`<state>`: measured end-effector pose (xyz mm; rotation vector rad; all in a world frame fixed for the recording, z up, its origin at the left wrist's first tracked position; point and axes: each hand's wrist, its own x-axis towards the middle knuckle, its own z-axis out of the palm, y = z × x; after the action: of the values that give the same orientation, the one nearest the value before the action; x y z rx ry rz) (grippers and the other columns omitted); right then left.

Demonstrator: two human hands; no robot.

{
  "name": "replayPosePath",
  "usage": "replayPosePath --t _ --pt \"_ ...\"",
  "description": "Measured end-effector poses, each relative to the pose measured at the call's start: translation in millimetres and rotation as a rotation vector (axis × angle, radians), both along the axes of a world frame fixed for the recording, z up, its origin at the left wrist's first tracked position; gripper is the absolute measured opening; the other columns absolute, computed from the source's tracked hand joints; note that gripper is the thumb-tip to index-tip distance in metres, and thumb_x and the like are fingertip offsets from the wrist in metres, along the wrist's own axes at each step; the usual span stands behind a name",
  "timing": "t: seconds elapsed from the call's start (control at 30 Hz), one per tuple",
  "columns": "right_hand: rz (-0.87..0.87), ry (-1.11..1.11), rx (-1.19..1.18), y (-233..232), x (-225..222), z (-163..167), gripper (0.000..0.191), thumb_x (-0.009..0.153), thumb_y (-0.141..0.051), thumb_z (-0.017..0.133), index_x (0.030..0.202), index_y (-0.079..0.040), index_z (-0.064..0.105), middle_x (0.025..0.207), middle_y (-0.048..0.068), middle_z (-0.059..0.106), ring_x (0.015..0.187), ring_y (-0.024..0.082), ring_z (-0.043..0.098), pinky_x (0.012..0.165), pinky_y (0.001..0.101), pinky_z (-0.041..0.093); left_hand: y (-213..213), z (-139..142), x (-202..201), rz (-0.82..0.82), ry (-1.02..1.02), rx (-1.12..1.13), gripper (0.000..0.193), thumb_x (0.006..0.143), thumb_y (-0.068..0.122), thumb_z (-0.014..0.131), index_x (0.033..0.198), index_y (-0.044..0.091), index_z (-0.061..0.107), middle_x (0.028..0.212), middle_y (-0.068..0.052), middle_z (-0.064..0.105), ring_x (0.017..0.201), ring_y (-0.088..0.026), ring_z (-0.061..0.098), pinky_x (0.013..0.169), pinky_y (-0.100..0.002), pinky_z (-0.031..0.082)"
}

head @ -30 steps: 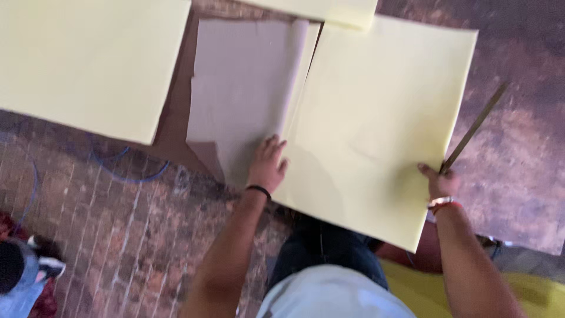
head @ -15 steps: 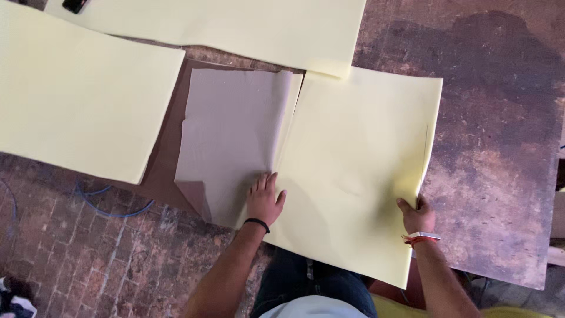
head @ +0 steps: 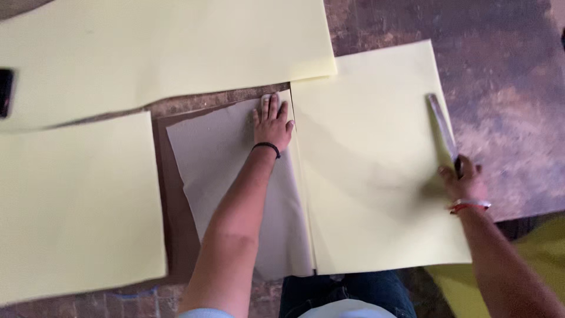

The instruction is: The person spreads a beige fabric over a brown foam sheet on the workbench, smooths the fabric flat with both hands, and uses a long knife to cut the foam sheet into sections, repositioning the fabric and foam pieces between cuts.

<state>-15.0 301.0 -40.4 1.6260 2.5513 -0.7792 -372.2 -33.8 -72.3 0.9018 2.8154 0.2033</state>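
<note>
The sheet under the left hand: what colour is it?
Grey-beige, unlike the pale yellow sheets around it; the sheet under the left hand shows best in the head view.

I get one view only, from the head camera, looking almost straight down from close above the counter (head: 506,65), with both my forearms reaching in from the bottom edge.

A small dark phone (head: 5,92) lies at the far left edge, resting on a large pale yellow paper sheet (head: 165,53). Its black, rectangular screen is unlit and partly cut off. No packages, labels or signs appear.
</note>
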Motion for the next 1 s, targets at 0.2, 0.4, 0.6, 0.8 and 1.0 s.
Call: replayPosePath --t 0.2,0.4,0.6,0.8,1.0 --pt "0.023 0.1 -0.057 -13 -15 10 0.054 0.097 -0.02 0.076 0.148 -0.018 0.06 0.138 0.02 0.066 0.116 0.03 0.066 0.102 0.0457 0.054 -7 -9 0 -0.074 -0.066 -0.074 0.074 0.1 0.063 0.044 0.163 0.033 0.018 0.172 -0.01 0.005 0.158 -0.031 0.004 0.123 -0.068 0.003" --pt "-0.002 0.1 -0.047 -13 -21 5 0.051 0.095 -0.02 0.078 0.142 -0.018 0.061 0.133 0.018 0.066 0.117 0.03 0.065 0.102 0.0444 0.052 -6 -2 10 -0.096 -0.095 -0.129 0.074 0.1 0.069 0.043 0.163 0.042 0.016 0.173 -0.013 0.002 0.159 -0.037 0.003 0.119 -0.075 0.002" --pt "0.235 0.088 0.884 -38 -15 4 0.029 0.095 -0.013 0.085 0.122 -0.021 0.08 0.122 0.011 0.065 0.11 0.027 0.062 0.084 0.039 0.056 -9 -16 16 -0.089 -0.041 -0.092 0.074 0.1 0.068 0.044 0.164 0.043 0.016 0.173 -0.013 0.003 0.159 -0.036 0.004 0.121 -0.074 0.003" --pt "0.378 0.288 0.491 -96 -28 -16 0.032 0.104 -0.01 0.071 0.134 -0.018 0.074 0.102 0.012 0.067 0.094 0.03 0.065 0.078 0.0431 0.055 -12 -26 27 -0.078 -0.028 -0.058 0.076 0.101 0.067 0.044 0.164 0.034 0.016 0.171 -0.016 0.006 0.157 -0.037 0.006 0.121 -0.072 0.004" --pt "0.323 0.143 0.187 -190 -44 -36 0.042 0.102 -0.018 0.065 0.142 -0.028 0.065 0.104 0.012 0.068 0.085 0.033 0.069 0.07 0.0471 0.058 -66 -24 136 -0.134 0.002 -0.013 0.085 0.096 0.058 0.056 0.165 0.02 0.025 0.171 -0.02 0.015 0.158 -0.04 0.014 0.125 -0.064 0.008"
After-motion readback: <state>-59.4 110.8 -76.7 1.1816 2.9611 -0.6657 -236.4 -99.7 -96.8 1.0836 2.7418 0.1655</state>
